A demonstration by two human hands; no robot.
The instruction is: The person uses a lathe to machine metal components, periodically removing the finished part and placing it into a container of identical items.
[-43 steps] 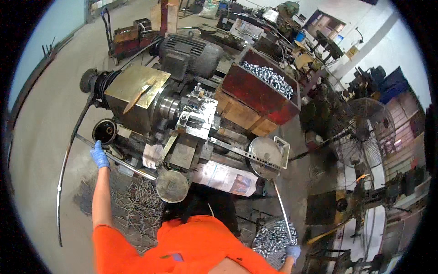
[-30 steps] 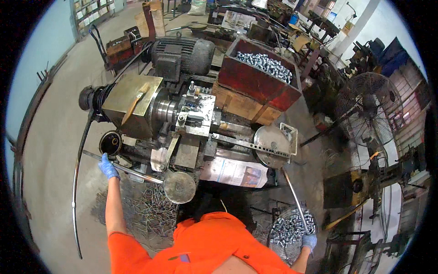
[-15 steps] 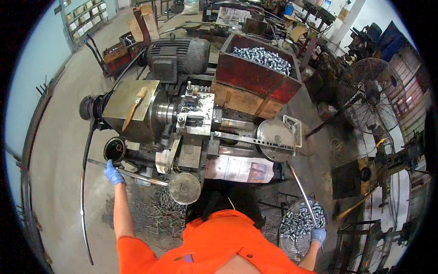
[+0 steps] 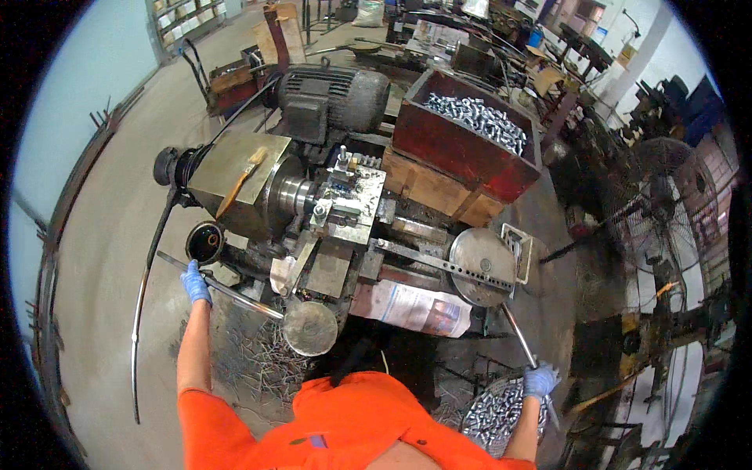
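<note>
Blue gloves cover both hands. My left hand (image 4: 196, 283) is closed round a metal lever bar (image 4: 252, 303), just below a dark round cup (image 4: 205, 242). That bar runs to a round metal disc (image 4: 310, 328) at the front of a lathe-like machine (image 4: 354, 205). Farther right, my right hand (image 4: 540, 380) is closed on a second lever rod (image 4: 518, 331), which slants down from a larger metal disc (image 4: 479, 265). A perforated flat bar (image 4: 427, 258) crosses that disc. Under the right hand stands a wire basket of shiny metal fittings (image 4: 493, 415).
A red bin (image 4: 462, 153) of similar fittings stands on a wooden box (image 4: 431, 188) behind the machine. A brush (image 4: 241, 182) lies on the machine's flat cover, beside an electric motor (image 4: 333, 98). Metal shavings (image 4: 258, 352) litter the floor. A large fan (image 4: 658, 196) stands right.
The view has shifted, moving the machine rightward in the picture. My right hand has come up closer to the larger disc, still on its rod. My left hand stays on its bar.
</note>
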